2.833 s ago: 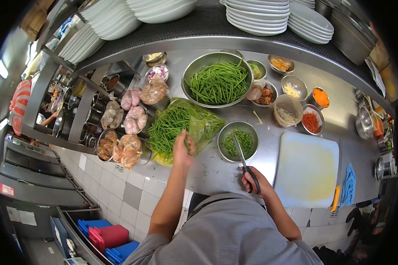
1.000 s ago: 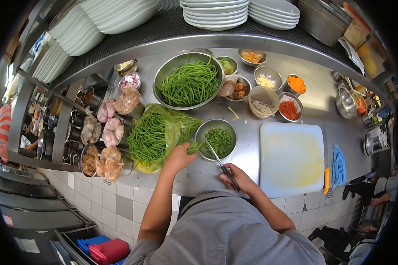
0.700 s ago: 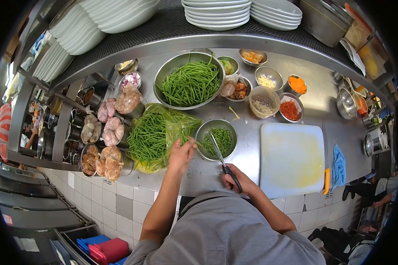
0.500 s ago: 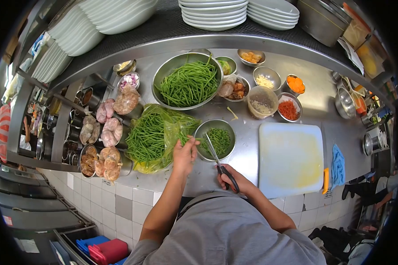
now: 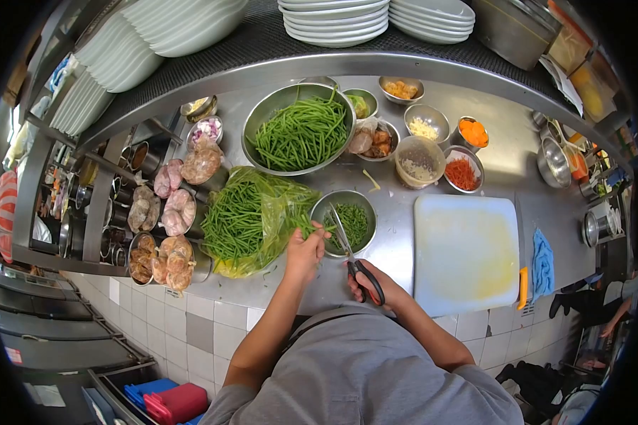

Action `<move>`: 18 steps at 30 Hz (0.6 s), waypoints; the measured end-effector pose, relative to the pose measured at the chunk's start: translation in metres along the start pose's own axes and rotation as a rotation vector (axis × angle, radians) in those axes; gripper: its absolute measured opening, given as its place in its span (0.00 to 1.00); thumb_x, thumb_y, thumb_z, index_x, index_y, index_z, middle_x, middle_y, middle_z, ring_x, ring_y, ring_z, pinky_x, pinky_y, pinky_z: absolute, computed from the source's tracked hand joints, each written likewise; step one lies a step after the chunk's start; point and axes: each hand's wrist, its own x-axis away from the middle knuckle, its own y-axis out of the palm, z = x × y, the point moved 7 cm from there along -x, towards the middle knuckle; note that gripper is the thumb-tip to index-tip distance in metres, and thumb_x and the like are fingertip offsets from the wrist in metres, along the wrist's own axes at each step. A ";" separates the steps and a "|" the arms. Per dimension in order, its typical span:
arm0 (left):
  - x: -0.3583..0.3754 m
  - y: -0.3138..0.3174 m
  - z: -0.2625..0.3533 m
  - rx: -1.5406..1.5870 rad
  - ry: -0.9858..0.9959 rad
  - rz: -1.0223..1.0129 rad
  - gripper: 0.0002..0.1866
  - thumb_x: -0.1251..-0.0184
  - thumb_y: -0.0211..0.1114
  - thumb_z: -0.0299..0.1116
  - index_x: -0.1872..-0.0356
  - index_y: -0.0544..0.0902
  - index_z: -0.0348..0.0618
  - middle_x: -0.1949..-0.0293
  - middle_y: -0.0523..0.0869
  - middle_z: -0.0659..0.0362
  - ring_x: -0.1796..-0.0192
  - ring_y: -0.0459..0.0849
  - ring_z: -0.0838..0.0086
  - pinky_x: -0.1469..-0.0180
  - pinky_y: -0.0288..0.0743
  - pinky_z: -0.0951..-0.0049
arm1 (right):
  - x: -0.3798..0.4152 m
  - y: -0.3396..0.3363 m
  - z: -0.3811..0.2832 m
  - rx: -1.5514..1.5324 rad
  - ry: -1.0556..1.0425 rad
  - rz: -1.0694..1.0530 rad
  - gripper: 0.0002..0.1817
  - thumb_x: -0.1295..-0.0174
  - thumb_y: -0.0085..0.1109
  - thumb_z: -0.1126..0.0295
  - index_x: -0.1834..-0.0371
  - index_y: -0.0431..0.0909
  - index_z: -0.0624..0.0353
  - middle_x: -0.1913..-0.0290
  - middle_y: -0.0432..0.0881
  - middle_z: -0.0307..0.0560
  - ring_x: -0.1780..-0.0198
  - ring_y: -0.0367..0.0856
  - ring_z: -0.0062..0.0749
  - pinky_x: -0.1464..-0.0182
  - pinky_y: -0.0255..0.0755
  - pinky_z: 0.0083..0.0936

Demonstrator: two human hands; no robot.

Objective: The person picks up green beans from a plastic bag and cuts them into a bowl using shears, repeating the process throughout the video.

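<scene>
My left hand (image 5: 306, 251) is closed around a few green beans (image 5: 303, 228) at the left rim of a small metal bowl (image 5: 371, 237). Cut green bean pieces (image 5: 354, 221) lie in that bowl. Black-handled scissors (image 5: 367, 282) are in my right hand (image 5: 379, 287), their blades pointing up over the bowl, close to the fingers of my left hand. Left of the bowl, a yellowish plastic bag (image 5: 280, 205) lies spread with a heap of long green beans (image 5: 234, 219) in it. Behind stands a large metal bowl (image 5: 248, 134) of whole green beans (image 5: 301, 134).
A white cutting board (image 5: 464, 255) lies to the right, with an orange-handled knife (image 5: 522, 289) and a blue cloth (image 5: 542, 265) beside it. Bowls of shredded carrot (image 5: 462, 173) and other ingredients stand behind. Bagged meat (image 5: 174, 262) sits at left. A plate shelf (image 5: 262, 67) overhangs the back.
My left hand has moved slightly right and down with the beans, nearer the small bowl and the scissor blades. My right hand stays nearly in place, and the scissors look slightly wider apart.
</scene>
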 end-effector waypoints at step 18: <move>-0.077 0.047 0.149 -0.146 0.101 0.065 0.12 0.18 0.60 0.41 0.45 0.74 0.48 0.62 0.87 0.61 0.72 0.76 0.80 0.75 0.67 0.76 | 0.003 -0.023 0.004 0.045 0.073 0.211 0.24 0.21 0.61 0.55 0.31 0.71 0.57 0.69 0.73 0.35 0.71 0.71 0.19 0.71 0.70 0.21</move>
